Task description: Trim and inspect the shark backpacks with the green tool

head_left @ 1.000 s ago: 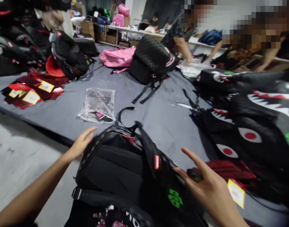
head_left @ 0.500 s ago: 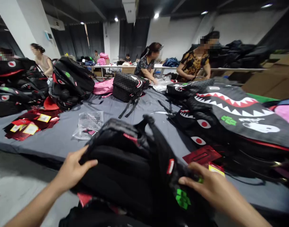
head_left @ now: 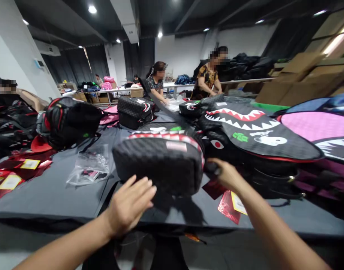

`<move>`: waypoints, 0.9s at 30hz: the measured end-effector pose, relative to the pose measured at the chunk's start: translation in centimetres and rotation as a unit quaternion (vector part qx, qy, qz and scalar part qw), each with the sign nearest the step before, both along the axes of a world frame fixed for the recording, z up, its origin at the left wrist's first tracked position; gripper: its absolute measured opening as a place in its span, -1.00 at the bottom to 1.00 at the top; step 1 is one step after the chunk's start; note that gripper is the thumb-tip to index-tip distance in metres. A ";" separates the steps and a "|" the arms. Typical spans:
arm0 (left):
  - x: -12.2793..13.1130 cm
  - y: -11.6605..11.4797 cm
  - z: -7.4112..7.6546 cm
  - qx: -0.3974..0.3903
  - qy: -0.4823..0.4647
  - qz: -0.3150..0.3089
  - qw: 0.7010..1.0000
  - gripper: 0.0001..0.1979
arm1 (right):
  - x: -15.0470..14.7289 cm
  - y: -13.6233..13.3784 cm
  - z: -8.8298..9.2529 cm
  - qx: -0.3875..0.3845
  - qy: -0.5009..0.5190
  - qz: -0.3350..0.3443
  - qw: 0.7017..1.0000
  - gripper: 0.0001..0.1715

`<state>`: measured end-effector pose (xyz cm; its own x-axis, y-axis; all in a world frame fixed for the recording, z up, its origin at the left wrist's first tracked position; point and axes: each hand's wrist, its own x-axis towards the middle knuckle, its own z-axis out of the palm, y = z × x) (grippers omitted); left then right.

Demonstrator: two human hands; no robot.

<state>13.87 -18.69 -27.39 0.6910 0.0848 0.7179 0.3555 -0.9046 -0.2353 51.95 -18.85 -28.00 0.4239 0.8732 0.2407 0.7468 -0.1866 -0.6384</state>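
A black checkered backpack (head_left: 157, 168) is tipped over above the near part of the table, its base toward me, slightly blurred. A red-and-white toothed band runs along its upper edge, and a dark strap rises behind it. My left hand (head_left: 129, 206) is open with fingers stretched out, at the lower left of the base; whether it touches cannot be made out. My right hand (head_left: 226, 174) is closed at the backpack's right side, around a black part of it. Just below that hand lie red foil packets (head_left: 229, 210) with a yellow-and-white label.
Shark-mouth backpacks (head_left: 242, 131) are piled on the right, beside a pink one (head_left: 309, 127). More bags (head_left: 73, 120) stand at the left. A clear plastic bag (head_left: 89, 165) and red packets (head_left: 23, 170) lie on the grey-covered table (head_left: 59, 198). Co-workers (head_left: 210, 77) stand beyond.
The backpack has swung up and away from me onto the table side, turning from its padded back to its base. My left hand has released its edge and opened; the view has shifted right.
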 end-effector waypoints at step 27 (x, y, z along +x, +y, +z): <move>17.5 23.9 -11.5 -0.243 0.172 0.254 0.920 -0.30 | 9.0 -7.6 -7.8 0.005 -0.198 -0.196 0.960 -0.55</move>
<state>31.39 5.21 -38.88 0.6524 0.7133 0.2562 0.7420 -0.6700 -0.0240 60.98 -26.41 -35.76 0.5933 0.6617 0.4584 0.8048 -0.4985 -0.3220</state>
